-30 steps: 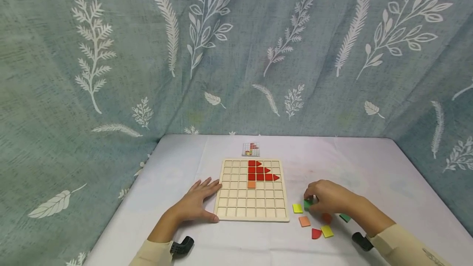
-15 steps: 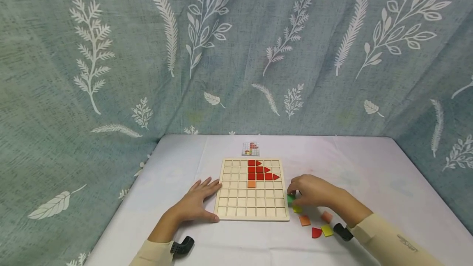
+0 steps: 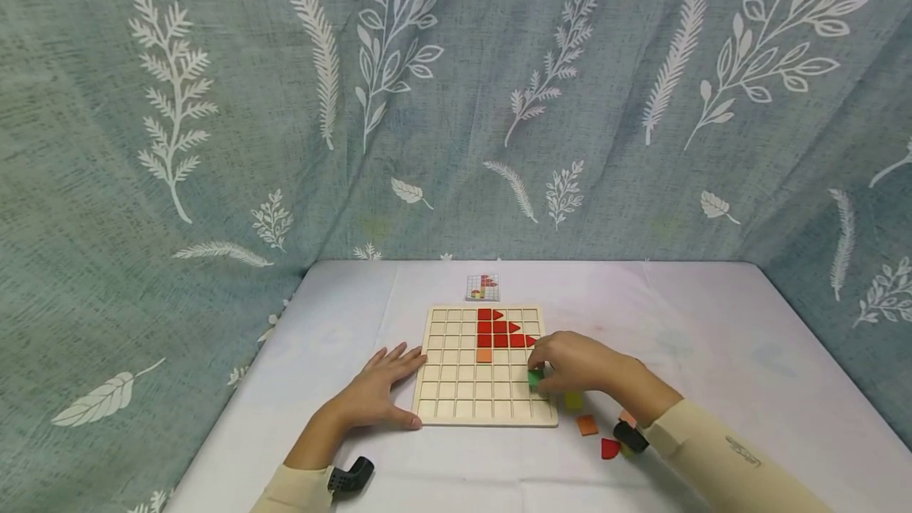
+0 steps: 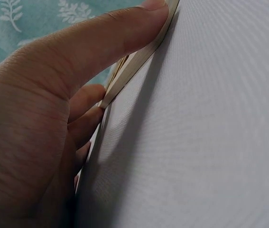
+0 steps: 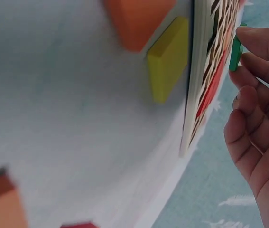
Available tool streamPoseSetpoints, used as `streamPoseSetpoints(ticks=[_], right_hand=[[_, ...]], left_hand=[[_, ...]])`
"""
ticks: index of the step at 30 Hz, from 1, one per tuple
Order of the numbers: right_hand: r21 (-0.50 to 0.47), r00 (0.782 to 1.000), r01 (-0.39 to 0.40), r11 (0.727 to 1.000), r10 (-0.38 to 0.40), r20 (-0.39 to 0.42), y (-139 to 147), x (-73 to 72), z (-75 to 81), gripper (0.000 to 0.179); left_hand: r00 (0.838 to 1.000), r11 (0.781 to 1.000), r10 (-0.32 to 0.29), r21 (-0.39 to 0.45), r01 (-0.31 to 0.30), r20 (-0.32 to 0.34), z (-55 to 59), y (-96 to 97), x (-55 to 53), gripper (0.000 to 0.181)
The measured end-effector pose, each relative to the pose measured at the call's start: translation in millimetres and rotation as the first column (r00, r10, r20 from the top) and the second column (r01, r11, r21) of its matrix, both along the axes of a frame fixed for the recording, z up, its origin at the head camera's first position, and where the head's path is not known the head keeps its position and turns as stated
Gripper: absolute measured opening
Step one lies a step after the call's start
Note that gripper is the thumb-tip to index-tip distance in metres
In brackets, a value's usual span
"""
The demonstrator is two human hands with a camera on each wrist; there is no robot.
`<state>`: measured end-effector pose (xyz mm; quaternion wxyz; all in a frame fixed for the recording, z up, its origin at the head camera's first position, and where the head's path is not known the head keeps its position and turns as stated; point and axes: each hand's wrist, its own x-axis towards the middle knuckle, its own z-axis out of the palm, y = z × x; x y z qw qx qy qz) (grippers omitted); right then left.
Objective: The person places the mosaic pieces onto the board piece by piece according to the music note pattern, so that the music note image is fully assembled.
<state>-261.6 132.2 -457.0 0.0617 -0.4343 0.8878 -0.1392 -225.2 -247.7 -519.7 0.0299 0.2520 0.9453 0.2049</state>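
A wooden grid board [image 3: 453, 410] lies flat on the table, with red squares and pointed red tiles [image 3: 500, 340] in its upper right cells and an orange square [image 3: 484, 355] below them. My left hand [image 3: 378, 393] is spread along the board's left side, its fingertips and thumb at the edge; the left wrist view shows the thumb [image 4: 125, 31] against the rim. Over the board's right part, my right hand [image 3: 580, 362] pinches a green tile [image 3: 536, 380] between thumb and fingers. In the right wrist view that green tile [image 5: 236, 52] is held on its edge above the board.
Right of the board lie a yellow tile [image 3: 573, 400], an orange square [image 3: 587, 425], a red rounded piece [image 3: 609, 449] and other tiles partly hidden under my right wrist. Behind the board sits a small pattern card [image 3: 483, 288]. A leaf-printed curtain [image 3: 456, 101] hangs around the table.
My right hand has carried the green tile left from among the loose tiles to over the board's right side. My left hand has stayed at the board's left edge.
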Motion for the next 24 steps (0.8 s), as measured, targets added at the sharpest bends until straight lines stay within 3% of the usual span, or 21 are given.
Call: streamPoseSetpoints(ticks=[7,17,24], right_hand=[[0.01,0.999,0.031,0.999,-0.032,0.023,-14,-4.8,-2.9,0.02],[-0.025,0.999,-0.026,0.999,0.025,-0.043,-29,-9.6,-3.1,0.019],[0.001,0.999,0.009,1.0,-0.009,-0.041,-43,-10.0,-3.5,0.018]], left_hand=[[1.0,1.0,0.004,0.009,-0.004,0.002,0.8,0.2,0.3,0.115],[1.0,1.0,0.026,-0.008,-0.025,0.007,-0.6,-0.6,-0.3,0.118],[1.0,1.0,0.015,-0.015,-0.015,-0.005,-0.8,-0.4,-0.5,0.117]])
